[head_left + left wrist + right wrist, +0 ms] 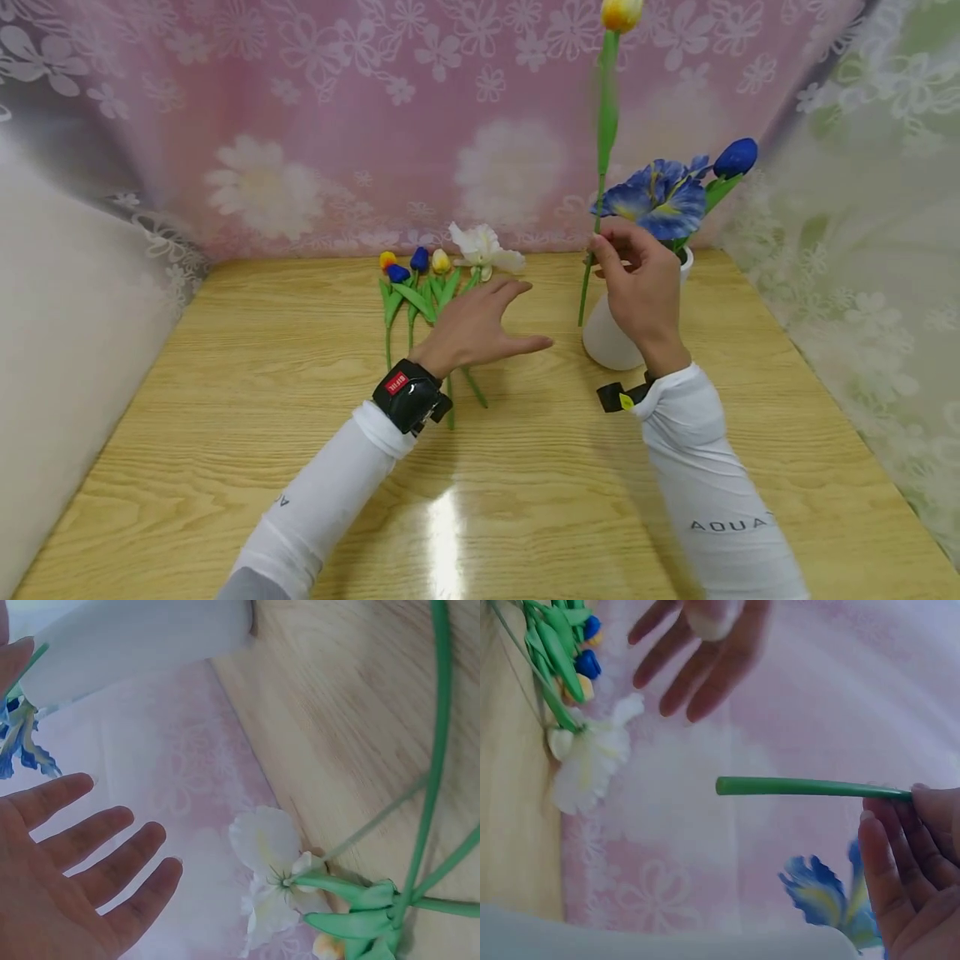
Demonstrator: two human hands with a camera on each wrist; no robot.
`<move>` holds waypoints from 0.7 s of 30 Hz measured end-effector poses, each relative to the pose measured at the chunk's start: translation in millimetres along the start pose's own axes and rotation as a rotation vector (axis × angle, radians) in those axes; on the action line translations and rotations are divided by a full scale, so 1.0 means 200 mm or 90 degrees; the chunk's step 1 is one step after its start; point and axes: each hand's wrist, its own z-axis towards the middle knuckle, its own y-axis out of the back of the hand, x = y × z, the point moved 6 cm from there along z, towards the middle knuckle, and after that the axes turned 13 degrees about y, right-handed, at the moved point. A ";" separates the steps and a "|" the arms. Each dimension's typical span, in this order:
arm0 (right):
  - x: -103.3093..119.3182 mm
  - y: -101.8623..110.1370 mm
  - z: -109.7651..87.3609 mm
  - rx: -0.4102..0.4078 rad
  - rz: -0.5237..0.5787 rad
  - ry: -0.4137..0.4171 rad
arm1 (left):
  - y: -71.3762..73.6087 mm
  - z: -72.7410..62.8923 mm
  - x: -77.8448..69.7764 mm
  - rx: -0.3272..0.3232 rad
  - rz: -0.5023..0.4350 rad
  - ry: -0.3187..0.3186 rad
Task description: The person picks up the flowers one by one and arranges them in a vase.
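Observation:
My right hand pinches the green stem of a yellow-orange tulip between thumb and fingers. The tulip stands upright, its bloom at the top of the head view and its cut stem end hanging free beside the white vase. In that vase are a blue iris and a blue tulip. My left hand hovers over the flowers on the table, fingers spread and palm bare in the left wrist view. Under and beyond it lies a white iris, next to several small tulips.
The wooden table runs back to a pink floral curtain. A pale green patterned curtain borders the right side, and a white wall the left. Loose stems point toward the near side.

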 end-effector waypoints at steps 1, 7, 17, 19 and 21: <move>0.00 0.02 0.01 -0.013 -0.003 0.006 | 0.00 0.01 -0.01 -0.001 0.002 -0.003; 0.00 0.15 0.11 -0.073 -0.032 -0.001 | 0.01 0.05 -0.04 -0.001 0.006 -0.009; -0.01 0.34 0.20 -0.169 -0.062 -0.014 | 0.00 0.09 -0.09 -0.010 -0.005 -0.035; -0.01 0.37 0.21 -0.192 -0.042 -0.018 | -0.01 0.09 -0.10 -0.012 -0.002 -0.043; -0.01 0.39 0.22 -0.217 -0.016 -0.018 | -0.01 0.10 -0.11 -0.016 0.002 -0.049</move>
